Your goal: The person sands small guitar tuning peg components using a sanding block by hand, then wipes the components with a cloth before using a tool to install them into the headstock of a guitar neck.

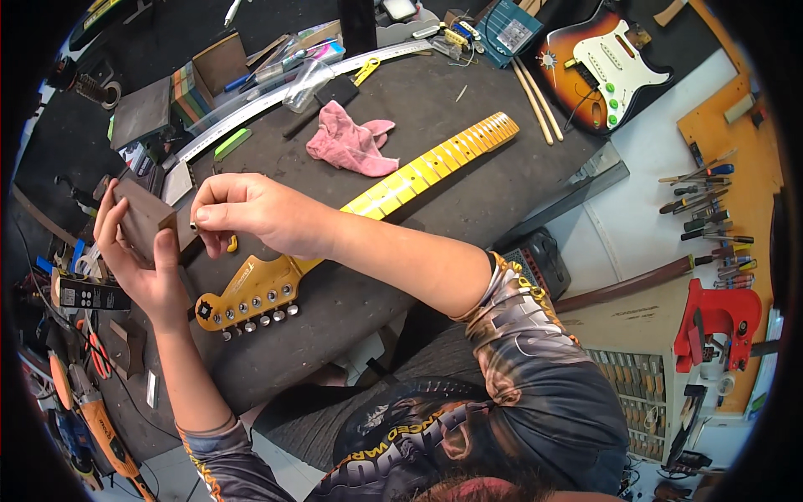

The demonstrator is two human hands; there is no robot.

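My left hand (142,272) has its thumb and fingers around a flat brown piece (149,219), perhaps a box or a board, at the left of the bench. Close beside it, my right hand (259,209) pinches a small metal part (193,226) with a dark end, too small to name surely. Beneath my right forearm lies a guitar neck with a yellow fretboard (427,171). Its headstock (251,293), fitted with several tuner bushings and pegs, points toward my left wrist. The forearm hides part of the neck.
A crumpled pink cloth (347,140) lies beyond the neck on the dark bench (468,197). Drumsticks (537,100) and a sunburst guitar body (606,67) are at the far right. A long steel ruler (251,105) and a green-handled item (232,144) lie far left.
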